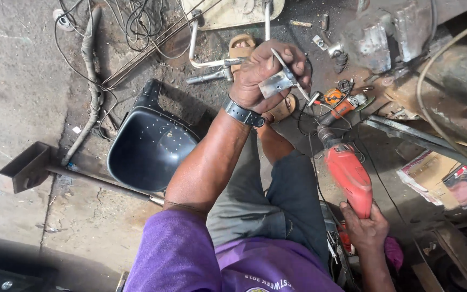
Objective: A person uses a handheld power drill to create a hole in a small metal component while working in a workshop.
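My left hand [260,73] is raised in front of me, shut on a small bent piece of grey metal [278,82] with a thin rod sticking out of it. A dark watch strap circles that wrist. Down at the right, my right hand [367,227] grips the handle of a red electric drill [348,173]. The drill's nose points up toward the metal piece, a short way below it. My legs in grey and dark trousers stretch out beneath both hands, with sandalled feet near the top.
A black plastic seat shell [147,146] lies on the dirty concrete floor at left, with a steel bar and square foot [25,167] beside it. Cables and a hose [90,81] trail at top left. An orange tool [339,100], scrap metal and papers [444,178] crowd the right.
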